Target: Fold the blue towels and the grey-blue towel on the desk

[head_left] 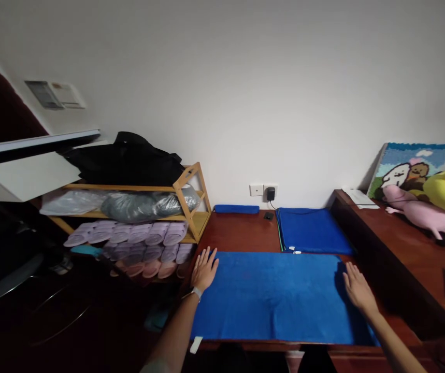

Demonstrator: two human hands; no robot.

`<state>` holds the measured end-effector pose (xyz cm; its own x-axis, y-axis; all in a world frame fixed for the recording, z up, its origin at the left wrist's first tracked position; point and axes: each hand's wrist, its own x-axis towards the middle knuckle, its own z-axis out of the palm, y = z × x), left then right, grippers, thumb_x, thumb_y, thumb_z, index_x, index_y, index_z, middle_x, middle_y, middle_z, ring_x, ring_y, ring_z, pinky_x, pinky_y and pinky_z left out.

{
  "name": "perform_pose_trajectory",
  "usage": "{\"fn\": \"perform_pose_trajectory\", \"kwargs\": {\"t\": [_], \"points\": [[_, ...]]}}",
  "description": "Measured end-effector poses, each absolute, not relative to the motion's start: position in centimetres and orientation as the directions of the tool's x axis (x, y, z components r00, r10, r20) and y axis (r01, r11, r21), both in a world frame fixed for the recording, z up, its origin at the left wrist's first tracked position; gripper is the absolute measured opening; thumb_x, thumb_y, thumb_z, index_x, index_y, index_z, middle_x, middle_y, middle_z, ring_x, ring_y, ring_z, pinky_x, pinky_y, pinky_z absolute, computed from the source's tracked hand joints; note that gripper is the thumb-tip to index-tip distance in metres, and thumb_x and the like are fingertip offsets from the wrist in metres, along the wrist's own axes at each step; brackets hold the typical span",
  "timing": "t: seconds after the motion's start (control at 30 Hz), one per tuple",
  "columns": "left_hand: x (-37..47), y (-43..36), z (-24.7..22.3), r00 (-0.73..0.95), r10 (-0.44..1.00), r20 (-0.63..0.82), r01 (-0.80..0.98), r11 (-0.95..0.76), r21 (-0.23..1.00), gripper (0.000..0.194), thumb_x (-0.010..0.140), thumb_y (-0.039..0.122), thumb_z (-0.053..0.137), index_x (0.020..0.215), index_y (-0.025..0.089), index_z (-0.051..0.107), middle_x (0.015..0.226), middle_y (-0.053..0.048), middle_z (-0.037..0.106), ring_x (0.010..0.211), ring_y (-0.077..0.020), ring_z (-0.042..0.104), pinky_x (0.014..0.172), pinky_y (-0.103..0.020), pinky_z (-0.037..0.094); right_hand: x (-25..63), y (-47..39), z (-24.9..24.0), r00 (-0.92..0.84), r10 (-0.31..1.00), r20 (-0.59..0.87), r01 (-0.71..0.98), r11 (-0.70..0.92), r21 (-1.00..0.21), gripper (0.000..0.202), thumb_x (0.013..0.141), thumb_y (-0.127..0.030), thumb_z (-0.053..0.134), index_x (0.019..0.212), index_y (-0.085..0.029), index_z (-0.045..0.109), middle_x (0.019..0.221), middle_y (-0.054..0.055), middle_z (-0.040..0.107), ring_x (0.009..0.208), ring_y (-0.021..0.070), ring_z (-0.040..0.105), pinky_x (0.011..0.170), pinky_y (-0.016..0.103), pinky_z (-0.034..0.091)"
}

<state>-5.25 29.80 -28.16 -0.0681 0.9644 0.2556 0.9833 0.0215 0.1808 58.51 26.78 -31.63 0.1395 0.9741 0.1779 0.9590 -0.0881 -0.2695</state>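
A blue cloth (276,295) lies spread over the front of the reddish-brown desk (241,230), with slight wrinkles near its front middle and a white tag at its lower left corner. My left hand (205,269) rests flat at the cloth's upper left corner, fingers apart. On the right, my right hand (359,290) lies flat at the cloth's right edge, fingers stretched out. Behind the cloth sits a folded blue cloth (313,230). A narrow rolled blue cloth (237,209) is against the wall.
Left of the desk stands a wooden rack (191,207) with slippers, plastic-wrapped items and a black bag (129,160). The raised right surface (408,248) holds plush toys (420,210), a picture and a calculator-like device. A black adapter (271,194) is plugged into the wall.
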Motion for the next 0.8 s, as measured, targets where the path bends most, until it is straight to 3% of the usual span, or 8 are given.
{"fn": "perform_pose_trajectory", "kwargs": {"t": [0.13,0.27,0.4,0.6,0.8], "points": [[-5.0,24.9,-28.0,0.011,0.952,0.307,0.985,-0.064,0.161,0.055,0.106,0.043,0.031,0.154,0.021,0.047,0.165,-0.01,0.039,0.154,-0.0261,0.032,0.125,-0.048,0.028,47.9,22.7,-30.1,-0.051,0.956,0.287,0.927,0.152,-0.341,0.072,0.103,-0.049,0.018,0.156,-0.004,0.038,0.163,0.017,0.037,0.154,0.0302,0.028,0.127,0.05,0.022],[-5.2,18.2,-29.4,0.049,0.97,0.24,0.99,-0.079,0.119,0.054,0.105,0.047,0.035,0.156,0.032,0.043,0.167,-0.004,0.036,0.154,-0.0267,0.031,0.125,-0.05,0.029,33.3,18.9,-28.2,-0.293,0.932,0.214,0.827,0.36,-0.433,0.065,0.106,-0.048,0.023,0.162,-0.015,0.028,0.167,0.009,0.028,0.155,0.027,0.025,0.127,0.05,0.024],[-6.0,14.5,-29.7,0.007,0.986,0.164,0.996,-0.021,0.088,0.056,0.105,0.05,0.034,0.159,0.035,0.036,0.168,-0.004,0.034,0.154,-0.0269,0.032,0.124,-0.051,0.029,25.4,17.1,-27.1,-0.414,0.904,0.106,0.792,0.415,-0.448,0.066,0.106,-0.048,0.023,0.162,-0.012,0.027,0.167,0.01,0.023,0.156,0.0264,0.021,0.128,0.048,0.022],[-6.1,14.5,-28.9,-0.021,0.989,0.144,0.997,0.011,0.076,0.056,0.105,0.051,0.035,0.158,0.034,0.036,0.168,-0.005,0.033,0.154,-0.0255,0.032,0.125,-0.05,0.026,33.0,17.0,-28.7,-0.277,0.957,0.089,0.885,0.29,-0.366,0.067,0.105,-0.048,0.024,0.16,-0.012,0.032,0.166,0.012,0.027,0.155,0.0268,0.024,0.127,0.05,0.02],[-6.3,14.8,-29.6,-0.014,0.987,0.161,0.998,0.003,0.067,0.057,0.103,0.05,0.034,0.158,0.034,0.038,0.167,-0.003,0.035,0.154,-0.0253,0.032,0.124,-0.051,0.027,52.0,16.9,-32.5,0.085,0.993,0.079,0.983,-0.071,-0.169,0.078,0.098,-0.049,0.015,0.156,-0.001,0.036,0.164,0.016,0.034,0.153,0.0311,0.029,0.125,0.051,0.024]]}}
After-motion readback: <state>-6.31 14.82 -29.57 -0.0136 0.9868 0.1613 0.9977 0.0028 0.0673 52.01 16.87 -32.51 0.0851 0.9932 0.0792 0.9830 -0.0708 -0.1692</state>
